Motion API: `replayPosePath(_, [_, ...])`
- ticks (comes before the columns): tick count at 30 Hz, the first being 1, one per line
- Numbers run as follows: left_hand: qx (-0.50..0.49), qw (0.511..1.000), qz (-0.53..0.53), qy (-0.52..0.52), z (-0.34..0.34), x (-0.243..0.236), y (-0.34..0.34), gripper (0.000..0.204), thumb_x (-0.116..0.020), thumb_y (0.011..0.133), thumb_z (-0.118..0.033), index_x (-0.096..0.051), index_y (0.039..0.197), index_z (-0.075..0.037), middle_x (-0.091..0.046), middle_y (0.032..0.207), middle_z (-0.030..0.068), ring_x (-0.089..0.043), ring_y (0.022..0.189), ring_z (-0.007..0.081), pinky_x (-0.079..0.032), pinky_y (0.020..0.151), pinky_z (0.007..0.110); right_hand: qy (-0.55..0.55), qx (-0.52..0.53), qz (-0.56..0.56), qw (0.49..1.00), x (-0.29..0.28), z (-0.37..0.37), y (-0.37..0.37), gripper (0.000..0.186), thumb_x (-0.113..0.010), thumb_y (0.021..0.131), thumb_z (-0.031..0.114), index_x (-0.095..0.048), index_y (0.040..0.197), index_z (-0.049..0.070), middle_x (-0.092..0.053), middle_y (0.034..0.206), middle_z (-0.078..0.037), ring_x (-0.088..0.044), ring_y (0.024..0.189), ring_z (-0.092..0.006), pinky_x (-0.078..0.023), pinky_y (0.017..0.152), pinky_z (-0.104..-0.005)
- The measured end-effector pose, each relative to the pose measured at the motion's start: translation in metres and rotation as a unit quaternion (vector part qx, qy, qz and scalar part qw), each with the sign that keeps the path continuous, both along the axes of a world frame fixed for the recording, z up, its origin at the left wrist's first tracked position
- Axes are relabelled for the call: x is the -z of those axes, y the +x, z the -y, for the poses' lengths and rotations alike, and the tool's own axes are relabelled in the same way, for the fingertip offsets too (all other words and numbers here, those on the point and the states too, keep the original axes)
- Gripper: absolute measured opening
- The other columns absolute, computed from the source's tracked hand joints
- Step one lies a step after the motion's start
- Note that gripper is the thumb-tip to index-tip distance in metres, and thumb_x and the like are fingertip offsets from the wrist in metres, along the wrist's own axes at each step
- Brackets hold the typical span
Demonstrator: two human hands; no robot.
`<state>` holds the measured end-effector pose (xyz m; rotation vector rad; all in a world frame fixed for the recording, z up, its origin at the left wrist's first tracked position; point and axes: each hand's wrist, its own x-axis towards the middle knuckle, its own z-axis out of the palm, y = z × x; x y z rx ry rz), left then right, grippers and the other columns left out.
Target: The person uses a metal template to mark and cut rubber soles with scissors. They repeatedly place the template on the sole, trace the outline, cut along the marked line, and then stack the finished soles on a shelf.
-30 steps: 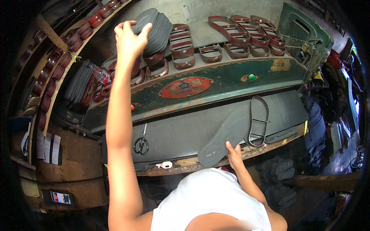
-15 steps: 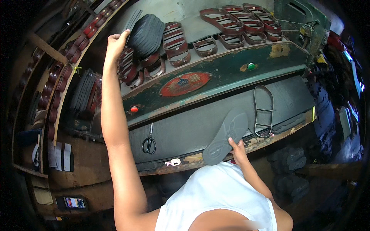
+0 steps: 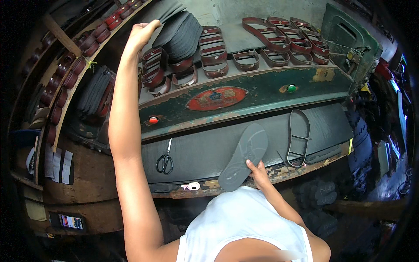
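My left hand [image 3: 145,36] reaches far up and pinches the edges of a few thin dark soles [image 3: 171,12], tilted up over a stack of dark soles [image 3: 179,37]. The stack rests on red cutting dies on the machine's top. Close to my body, my right hand [image 3: 259,174] grips a grey sole [image 3: 244,156] by its side, thumb on its upper face. Curved lines and a small mark show on that face. Beneath it lies a dark rubber sheet [image 3: 200,153]. To the right a metal sole-shaped cutting die [image 3: 298,139] lies on the sheet.
Black-handled scissors [image 3: 165,161] lie on the sheet at left, a small white-and-pink object [image 3: 191,186] at the near edge. The green machine [image 3: 262,89] spans the back, with several red cutting dies [image 3: 267,36] on top. Shelves of dies [image 3: 65,87] and a phone [image 3: 72,221] are at left.
My left hand has lifted the thin soles, fanning them over the stack. The grey sole in my right hand has shifted a little left in the picture; the view has also shifted.
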<state>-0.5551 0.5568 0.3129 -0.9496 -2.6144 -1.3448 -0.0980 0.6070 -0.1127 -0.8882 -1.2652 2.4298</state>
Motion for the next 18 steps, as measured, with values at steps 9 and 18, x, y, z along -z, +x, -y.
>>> replayPosePath(9, [-0.035,0.957,-0.214,0.191,0.025,0.037,0.062,0.070,-0.082,0.082,-0.035,-0.053,0.130,0.008,-0.063,0.123,0.0238,-0.062,0.113,0.0290,-0.048,0.100,0.037,-0.039,0.033,0.004,0.999,-0.003,-0.008,-0.002,0.071,-0.076,0.093,0.033,-0.038,0.146,0.005,-0.054,0.141,-0.015,-0.054,0.130,-0.0292,-0.050,0.102,-0.0529])
replayPosePath(18, [-0.060,0.967,-0.242,-0.057,-0.012,0.048,-0.004,0.097,-0.083,0.076,-0.056,-0.050,0.137,0.012,-0.068,0.115,0.0278,-0.069,0.101,0.0300,-0.054,0.092,0.039,-0.027,0.013,-0.008,1.000,-0.014,0.007,-0.013,0.075,-0.076,0.094,0.028,-0.032,0.151,0.006,-0.050,0.145,-0.015,-0.051,0.134,-0.0287,-0.046,0.107,-0.0485])
